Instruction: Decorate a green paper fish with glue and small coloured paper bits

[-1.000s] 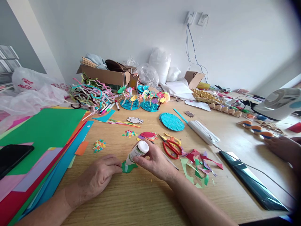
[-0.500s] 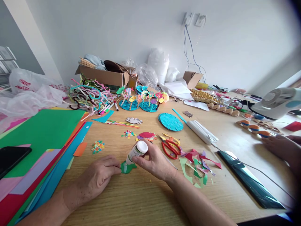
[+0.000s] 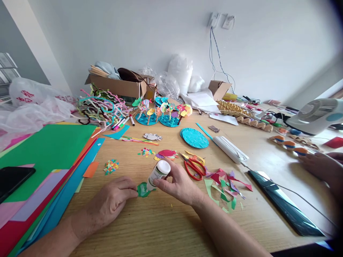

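"While the right hand (image 3: 179,184) wraps round the white bottle (image 3: 158,172), tilted tip-down, where is the green cutout (image 3: 142,193)?"

"Flat on the wooden table (image 3: 160,228), right at that tip."

"And the left hand (image 3: 115,195)?"

"Its fingers bunch at the cutout's left edge; I can't tell whether they pinch or just press."

"What's close by?"

"A confetti pile (image 3: 111,166) beyond the left hand, and red-handled scissors (image 3: 190,162) near paper scraps (image 3: 217,177)."

"Farther out?"

"Coloured sheets (image 3: 50,150) at left, another person's hand (image 3: 318,166) at far right."
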The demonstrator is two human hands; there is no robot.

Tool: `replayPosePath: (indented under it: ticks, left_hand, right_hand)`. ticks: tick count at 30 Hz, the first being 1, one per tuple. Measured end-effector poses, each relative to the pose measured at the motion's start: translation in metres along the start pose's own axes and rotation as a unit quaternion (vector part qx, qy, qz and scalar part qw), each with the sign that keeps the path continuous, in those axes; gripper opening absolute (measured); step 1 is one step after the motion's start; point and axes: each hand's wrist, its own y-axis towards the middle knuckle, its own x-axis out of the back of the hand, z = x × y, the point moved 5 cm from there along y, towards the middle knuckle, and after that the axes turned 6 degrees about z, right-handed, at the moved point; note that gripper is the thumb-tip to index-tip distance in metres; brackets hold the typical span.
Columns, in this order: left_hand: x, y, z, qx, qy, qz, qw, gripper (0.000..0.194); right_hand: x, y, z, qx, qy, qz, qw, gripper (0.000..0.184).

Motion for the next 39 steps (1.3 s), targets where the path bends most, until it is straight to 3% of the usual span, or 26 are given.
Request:
replayPosePath:
  ticks: [8, 39]
  left_hand:
    - [-0.0010, -0.0004, 0.0015, 0.009, -0.009, 0.017, 1.000, 0.037]
    - [-0.0002, -0.0018, 0.0019, -0.006, 0.000, -0.011, 1.000, 0.039]
  right_hand:
    - [-0.0004, -0.0008, 0.0073, 0.004, -0.018, 0.013, 1.000, 0.021]
    - [-0.0006, 0.0021, 0.0061, 0.019, -0.016, -0.016, 1.000, 0.020]
